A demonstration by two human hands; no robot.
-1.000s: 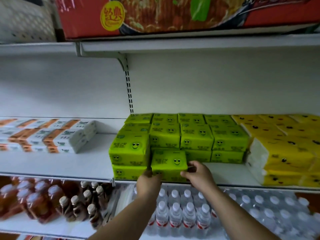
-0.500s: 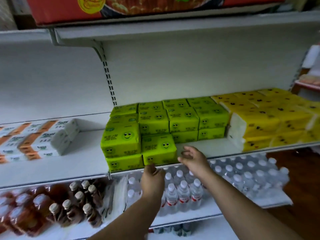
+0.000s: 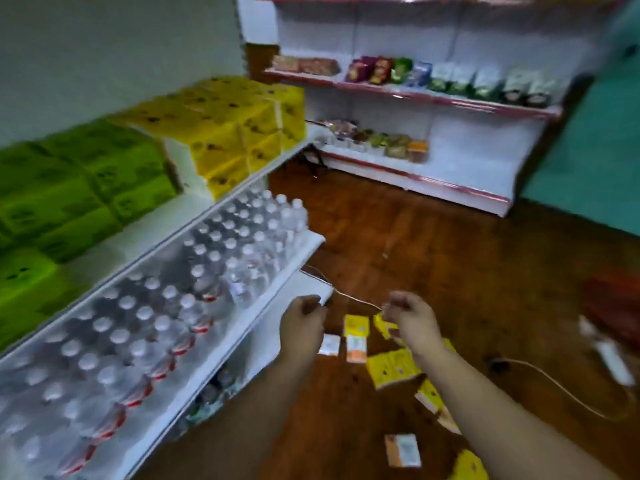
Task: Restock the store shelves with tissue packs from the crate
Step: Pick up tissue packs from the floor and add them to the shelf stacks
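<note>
Filling the left of the frame, glossy lime-green tissue packs (image 3: 79, 188) are stacked on the white metal store shelf (image 3: 194, 204). Bright yellow tissue packs (image 3: 228, 133) are stacked just beside them, further along. On the shelf below stand shrink-wrapped clear water bottles with white caps (image 3: 194, 271).

At lower centre the left hand (image 3: 302, 322) hangs in the air off the shelf edge, its grip loosely curled around nothing. The right hand (image 3: 414, 318), near it, has a loose grip that also looks empty, though blur hides detail.

Under both hands, small yellow and orange-and-white tissue packs (image 3: 391, 370) lie scattered on the brown wooden floor (image 3: 450, 254). At the right edge a white power strip (image 3: 611, 362) lies on the floor, and in the upper right a red-trimmed white shelf unit (image 3: 450, 140) carries colourful snack bags (image 3: 446, 77).
</note>
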